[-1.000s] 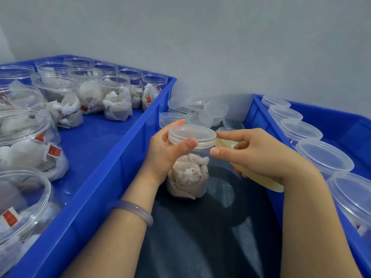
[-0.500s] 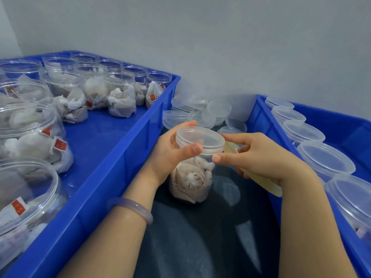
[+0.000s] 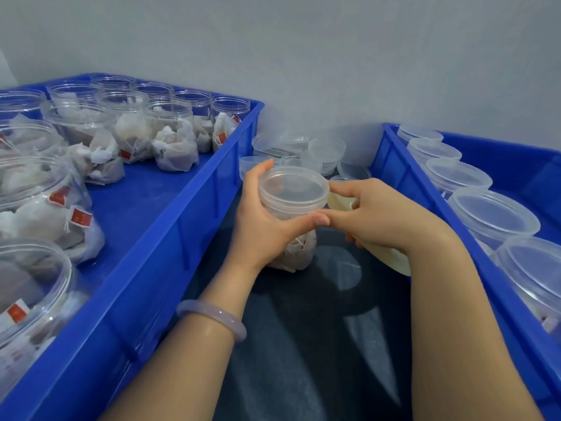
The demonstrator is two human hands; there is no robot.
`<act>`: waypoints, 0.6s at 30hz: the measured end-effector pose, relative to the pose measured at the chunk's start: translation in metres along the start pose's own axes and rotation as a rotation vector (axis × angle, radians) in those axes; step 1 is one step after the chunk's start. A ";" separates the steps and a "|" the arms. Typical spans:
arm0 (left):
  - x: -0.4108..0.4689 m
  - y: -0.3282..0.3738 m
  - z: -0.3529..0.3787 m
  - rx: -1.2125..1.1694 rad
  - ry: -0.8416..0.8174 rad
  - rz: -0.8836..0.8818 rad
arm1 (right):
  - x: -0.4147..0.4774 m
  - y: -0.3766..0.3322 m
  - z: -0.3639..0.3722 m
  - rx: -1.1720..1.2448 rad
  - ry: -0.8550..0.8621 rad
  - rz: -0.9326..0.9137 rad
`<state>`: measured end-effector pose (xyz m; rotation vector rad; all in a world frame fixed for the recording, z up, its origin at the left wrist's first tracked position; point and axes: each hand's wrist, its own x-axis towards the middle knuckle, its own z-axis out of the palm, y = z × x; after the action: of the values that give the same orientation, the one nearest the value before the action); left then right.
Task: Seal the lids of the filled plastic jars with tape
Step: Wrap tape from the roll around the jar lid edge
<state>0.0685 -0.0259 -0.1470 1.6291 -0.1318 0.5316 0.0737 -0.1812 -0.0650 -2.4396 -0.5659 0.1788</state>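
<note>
A clear plastic jar (image 3: 291,208) with a translucent lid (image 3: 294,186) stands between two blue crates, filled with white tea bags. My left hand (image 3: 261,220) grips the jar's neck, thumb across the front and fingers round the back. My right hand (image 3: 382,217) holds a yellowish roll of tape (image 3: 385,256), mostly hidden under the palm. Its index finger and thumb touch the rim of the lid on the right side. A short stretch of tape (image 3: 338,200) runs from the roll to the lid.
The blue crate on the left (image 3: 170,238) holds several open filled jars (image 3: 173,138). A second blue crate on the right (image 3: 431,192) holds several lidded jars (image 3: 491,214). Loose lids (image 3: 324,153) are piled at the back by the wall. A dark cloth (image 3: 303,344) lies below the hands.
The jar has been lifted and tilted slightly toward me. My right hand moved in until its fingers met the lid's rim and my left thumb.
</note>
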 end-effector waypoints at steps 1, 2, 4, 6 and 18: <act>0.001 -0.001 -0.001 -0.012 0.003 -0.009 | 0.001 0.001 0.000 0.020 -0.004 -0.009; 0.002 -0.002 -0.002 -0.023 -0.008 -0.016 | 0.002 0.002 0.000 0.040 -0.019 -0.008; 0.003 -0.002 -0.005 -0.021 -0.044 -0.015 | 0.002 0.005 0.001 0.057 -0.066 0.016; 0.004 -0.001 -0.007 -0.012 -0.066 -0.020 | 0.000 0.007 -0.002 0.090 -0.102 0.037; 0.009 0.004 -0.022 -0.166 -0.199 -0.042 | 0.002 0.012 -0.003 0.053 -0.003 -0.003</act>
<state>0.0697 -0.0035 -0.1388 1.5163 -0.2813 0.3165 0.0808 -0.1902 -0.0701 -2.3878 -0.5597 0.1937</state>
